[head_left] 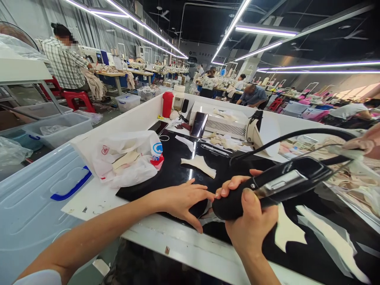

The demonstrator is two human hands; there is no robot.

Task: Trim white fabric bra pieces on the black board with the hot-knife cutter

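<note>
My right hand (252, 221) is wrapped round a black corded handheld electric tool (276, 182) with a silver panel on its side. The tool slants up to the right above the glossy black work surface (172, 170). Low over that surface, my left hand (184, 202) has its fingers spread, its fingertips close to the tool's rounded end. A crumpled translucent piece (209, 213), partly hidden, shows between the two hands. One cream fabric piece (200, 164) lies beyond my left hand. Another cream piece (287, 229) and a long cream strip on clear film (329, 233) lie to the right.
A white plastic bag (127, 158) holds cream pieces at left, beside a blue-handled clear bin lid (38, 209). A phone (198, 124), red cup (168, 105) and white vented unit (225, 124) stand behind. Another person's hand (363, 144) is at right, near the black cord (291, 136).
</note>
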